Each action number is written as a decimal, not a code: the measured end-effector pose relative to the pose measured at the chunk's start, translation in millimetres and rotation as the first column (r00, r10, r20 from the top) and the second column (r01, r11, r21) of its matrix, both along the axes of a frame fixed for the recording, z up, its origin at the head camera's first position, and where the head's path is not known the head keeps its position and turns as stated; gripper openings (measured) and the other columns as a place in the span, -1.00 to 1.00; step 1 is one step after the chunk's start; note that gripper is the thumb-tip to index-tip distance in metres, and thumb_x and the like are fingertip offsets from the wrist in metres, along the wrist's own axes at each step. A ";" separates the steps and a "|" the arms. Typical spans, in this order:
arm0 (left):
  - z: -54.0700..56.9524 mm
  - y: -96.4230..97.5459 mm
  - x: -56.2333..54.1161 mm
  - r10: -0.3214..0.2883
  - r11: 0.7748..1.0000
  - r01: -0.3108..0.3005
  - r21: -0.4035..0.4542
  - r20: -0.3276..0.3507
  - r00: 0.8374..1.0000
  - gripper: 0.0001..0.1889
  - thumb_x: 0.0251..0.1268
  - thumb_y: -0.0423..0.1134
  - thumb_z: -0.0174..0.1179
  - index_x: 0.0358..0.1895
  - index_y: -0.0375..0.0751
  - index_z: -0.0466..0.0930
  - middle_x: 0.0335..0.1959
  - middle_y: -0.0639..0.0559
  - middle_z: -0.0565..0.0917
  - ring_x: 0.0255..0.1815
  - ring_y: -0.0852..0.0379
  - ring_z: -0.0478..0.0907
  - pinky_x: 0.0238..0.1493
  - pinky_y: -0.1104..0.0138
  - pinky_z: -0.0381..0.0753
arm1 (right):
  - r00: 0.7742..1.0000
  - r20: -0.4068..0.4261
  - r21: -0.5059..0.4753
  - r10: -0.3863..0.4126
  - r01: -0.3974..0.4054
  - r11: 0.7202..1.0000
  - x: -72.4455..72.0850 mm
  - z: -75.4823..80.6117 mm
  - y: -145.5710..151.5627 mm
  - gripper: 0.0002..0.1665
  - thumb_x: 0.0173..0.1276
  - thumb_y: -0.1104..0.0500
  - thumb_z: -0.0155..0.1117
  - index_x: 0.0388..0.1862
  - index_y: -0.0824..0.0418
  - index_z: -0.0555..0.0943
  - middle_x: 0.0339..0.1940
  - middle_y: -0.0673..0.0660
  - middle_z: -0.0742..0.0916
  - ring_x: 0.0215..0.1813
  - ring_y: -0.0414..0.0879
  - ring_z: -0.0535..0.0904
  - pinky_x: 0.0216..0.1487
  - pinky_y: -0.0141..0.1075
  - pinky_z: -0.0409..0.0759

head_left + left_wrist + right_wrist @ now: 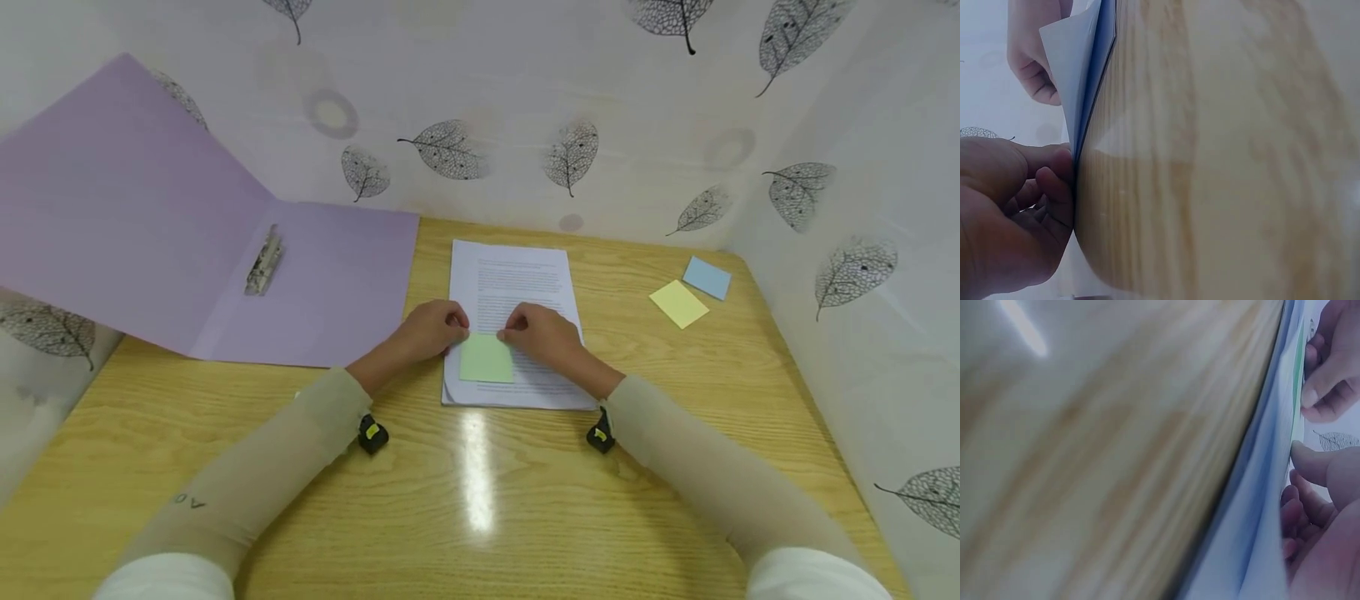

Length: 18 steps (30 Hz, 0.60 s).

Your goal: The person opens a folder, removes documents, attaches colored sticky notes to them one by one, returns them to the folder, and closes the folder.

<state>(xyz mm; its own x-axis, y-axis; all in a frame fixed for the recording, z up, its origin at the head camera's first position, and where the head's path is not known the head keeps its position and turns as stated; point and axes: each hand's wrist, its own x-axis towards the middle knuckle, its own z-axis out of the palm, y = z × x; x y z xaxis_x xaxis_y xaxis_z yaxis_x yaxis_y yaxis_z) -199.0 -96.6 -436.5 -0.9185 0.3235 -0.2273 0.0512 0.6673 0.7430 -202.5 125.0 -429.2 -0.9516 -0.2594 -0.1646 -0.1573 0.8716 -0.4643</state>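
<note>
A light green sticky note lies on the lower left part of a stack of printed sheets. My left hand pinches the note's upper left corner, thumb and forefinger together, over the stack's left edge. At the upper right corner, my right hand pinches the note between thumb and forefinger. The right wrist view shows the right thumb against the note's green edge. A lower corner of the sheets curls up in the left wrist view.
An open purple folder with a metal clip lies left of the stack, its cover raised against the leaf-patterned backdrop. Yellow sticky notes and blue ones lie at the right on the wooden table.
</note>
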 end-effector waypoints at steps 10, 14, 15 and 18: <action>-2.5 -4.8 2.7 0.033 0.999 -0.031 0.034 -0.043 0.999 -0.82 0.43 -0.23 0.20 -0.01 -0.18 0.64 -0.25 -0.03 0.65 -0.28 0.08 0.59 -0.21 0.30 0.58 | 0.991 -0.074 -0.013 0.114 -0.116 0.993 9.0 -0.5 34.6 -0.70 0.37 0.09 0.38 0.02 0.19 0.72 -0.04 0.17 0.69 0.01 0.07 0.56 0.05 -0.05 0.55; 1.2 -5.5 -0.5 0.036 0.999 -0.035 0.015 -0.131 0.991 -0.69 0.42 -0.22 0.23 0.16 -0.21 0.61 0.02 -0.06 0.60 -0.01 0.02 0.49 0.07 0.17 0.53 | 0.973 -0.135 0.000 0.188 -0.190 0.982 12.3 -2.7 50.4 -0.64 0.32 0.15 0.44 0.05 0.26 0.71 0.13 0.29 0.64 0.21 0.22 0.49 0.29 0.08 0.45; 2.1 -5.8 -2.0 0.036 0.999 -0.035 0.013 -0.137 0.990 -0.65 0.42 -0.22 0.23 0.21 -0.22 0.59 0.09 -0.09 0.57 0.03 0.00 0.47 0.11 0.14 0.51 | 0.968 -0.144 -0.011 0.207 -0.211 0.977 12.8 -3.6 53.4 -0.63 0.31 0.17 0.44 0.06 0.28 0.70 0.15 0.32 0.63 0.23 0.25 0.48 0.32 0.10 0.42; 3.8 -7.3 -6.5 0.024 1.000 -0.026 -0.011 -0.139 0.990 -0.52 0.42 -0.22 0.25 0.35 -0.27 0.49 0.22 -0.18 0.49 0.13 -0.06 0.42 0.18 0.08 0.48 | 0.953 -0.163 -0.061 0.255 -0.268 0.962 14.6 -4.3 58.5 -0.63 0.30 0.21 0.45 0.06 0.33 0.70 0.18 0.36 0.60 0.25 0.29 0.45 0.34 0.13 0.39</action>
